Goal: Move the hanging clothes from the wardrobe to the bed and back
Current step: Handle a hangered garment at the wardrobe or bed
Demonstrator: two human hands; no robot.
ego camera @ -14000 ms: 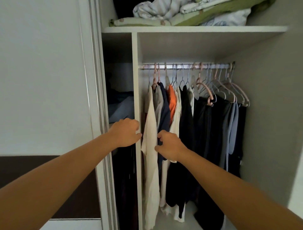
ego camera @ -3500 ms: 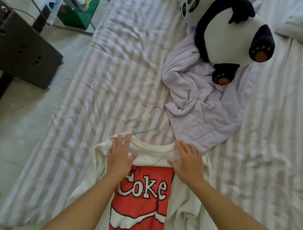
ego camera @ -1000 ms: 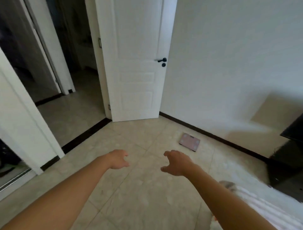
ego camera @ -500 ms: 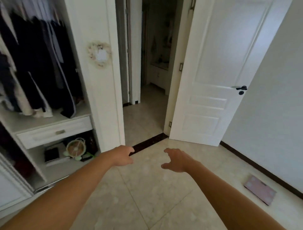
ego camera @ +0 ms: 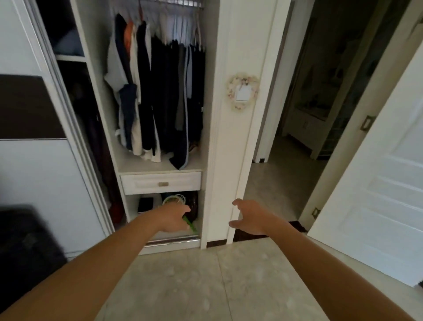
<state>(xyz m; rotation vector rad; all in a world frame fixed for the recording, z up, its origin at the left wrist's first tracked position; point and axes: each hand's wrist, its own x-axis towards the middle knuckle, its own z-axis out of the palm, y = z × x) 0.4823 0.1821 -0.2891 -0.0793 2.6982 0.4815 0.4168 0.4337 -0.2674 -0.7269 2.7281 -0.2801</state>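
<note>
hanging clothes [ego camera: 158, 91] in wardrobe [ego camera: 215, 137], both hands empty, outstretched

Wardrobe [ego camera: 215, 114] fills left and centre of frame. Hanging clothes [ego camera: 158, 96] on rail [ego camera: 183, 2] at top centre, hems touching the shelf below. Drawer [ego camera: 161, 182] right under that shelf, open compartment beneath it at centre. Left hand [ego camera: 175, 216] in front of that compartment, right hand [ego camera: 248, 216] just right of it, before the wardrobe's side panel. Doorway upper right, open door [ego camera: 377, 183] at right edge.
</note>
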